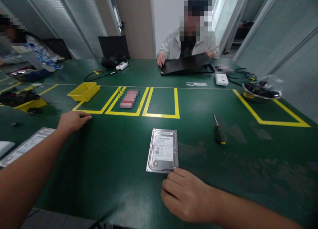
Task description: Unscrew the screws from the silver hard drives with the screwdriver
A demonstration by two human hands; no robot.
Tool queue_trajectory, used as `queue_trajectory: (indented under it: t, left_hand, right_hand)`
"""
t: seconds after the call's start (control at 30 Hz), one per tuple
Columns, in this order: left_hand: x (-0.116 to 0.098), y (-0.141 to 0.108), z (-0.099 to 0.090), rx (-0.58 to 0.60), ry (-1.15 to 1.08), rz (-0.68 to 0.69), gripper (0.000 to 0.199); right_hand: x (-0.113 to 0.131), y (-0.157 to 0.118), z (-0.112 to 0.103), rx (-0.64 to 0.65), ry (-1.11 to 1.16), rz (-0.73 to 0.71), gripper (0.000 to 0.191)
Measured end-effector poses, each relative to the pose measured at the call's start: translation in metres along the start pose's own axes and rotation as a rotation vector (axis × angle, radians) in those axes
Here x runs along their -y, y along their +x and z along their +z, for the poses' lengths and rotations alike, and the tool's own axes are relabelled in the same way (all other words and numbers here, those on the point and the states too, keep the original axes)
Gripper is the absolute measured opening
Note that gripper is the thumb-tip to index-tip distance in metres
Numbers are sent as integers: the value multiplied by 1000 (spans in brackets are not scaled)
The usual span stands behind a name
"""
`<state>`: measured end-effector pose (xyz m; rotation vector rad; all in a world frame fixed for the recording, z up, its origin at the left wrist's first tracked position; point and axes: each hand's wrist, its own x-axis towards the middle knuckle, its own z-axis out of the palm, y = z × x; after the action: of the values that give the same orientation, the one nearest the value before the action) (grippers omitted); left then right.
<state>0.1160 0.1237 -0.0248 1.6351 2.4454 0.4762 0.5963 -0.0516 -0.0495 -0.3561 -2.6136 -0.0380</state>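
A silver hard disk drive (162,151) lies flat on the green table, its printed white label facing up. My right hand (185,196) is closed with curled fingers at the drive's lower right corner, its knuckles at or against the edge; the palm side is hidden. Farther left, my left hand (73,121) is over the table just below a yellow tape outline, its fingers pressed together. Whatever those fingertips hold, if anything, is too small to see. A screwdriver (220,133) with a dark handle rests right of the drive.
Beyond my left hand is a yellow bin (85,91); a pink blurred object (129,99) lies in a taped square. A metal bowl (260,93) holds dark parts at right. Across the table a person (188,40) handles a black panel (186,64). A keyboard-like panel (29,144) lies left.
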Motion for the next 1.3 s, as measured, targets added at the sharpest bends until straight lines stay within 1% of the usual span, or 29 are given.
queue_trajectory:
  t: [0.07,0.13,0.33,0.4,0.47,0.53,0.6,0.67,0.7,0.77,0.8,0.87,0.9,0.97,1.03,1.13,1.2,1.3]
  left_hand:
    - [-3,-4,2,32,227,20,32]
    - [-7,-8,3,56,371,50,37]
    - [-15,-17,4,54,526,81,40]
    - [-18,-21,4,45,569,127,38]
    - [-24,-26,4,0,591,199,35]
    - [-34,-31,5,-85,567,265,32]
    - [-49,-37,7,-162,478,302,29]
    - [-67,-47,11,-213,320,308,25]
    - [-78,-54,14,-225,192,291,23]
    - [-101,-72,22,-189,-142,251,20]
    - [-113,-83,27,-153,-335,231,22]
    - [-137,-110,38,-5,-704,251,24]
    - [-149,-124,43,59,-849,251,23]
    - [-170,-151,52,190,-1035,233,19]
    - [-187,-173,59,277,-1114,213,17]
    - [-202,-191,68,287,-1164,227,14]
    - [-204,-194,74,264,-1173,231,10]
    - [-201,-194,82,246,-1209,203,5]
  right_hand:
    - [0,0,0,6,2,-3,19]
    - [0,0,0,6,1,-2,18]
    - [0,0,-1,3,-16,-8,18]
    - [0,0,-1,-4,-20,-6,19]
    - [0,1,-2,-5,-19,-9,19]
    - [0,1,-3,-5,-17,-14,18]
    - [0,2,-5,-19,-24,-8,17]
    - [-1,2,-6,-64,-50,26,14]
    - [-1,2,-6,-89,-69,51,14]
    - [-2,2,-4,-127,-109,106,16]
    - [-3,2,-3,-141,-127,133,17]
    - [-4,2,0,-149,-155,165,19]
    - [-5,2,2,-151,-166,171,20]
    - [-6,3,4,-153,-184,166,21]
    - [-7,4,6,-145,-196,159,21]
    - [-8,5,7,-115,-207,167,20]
    - [-8,5,8,-97,-210,174,21]
    - [-8,6,8,-93,-214,182,22]
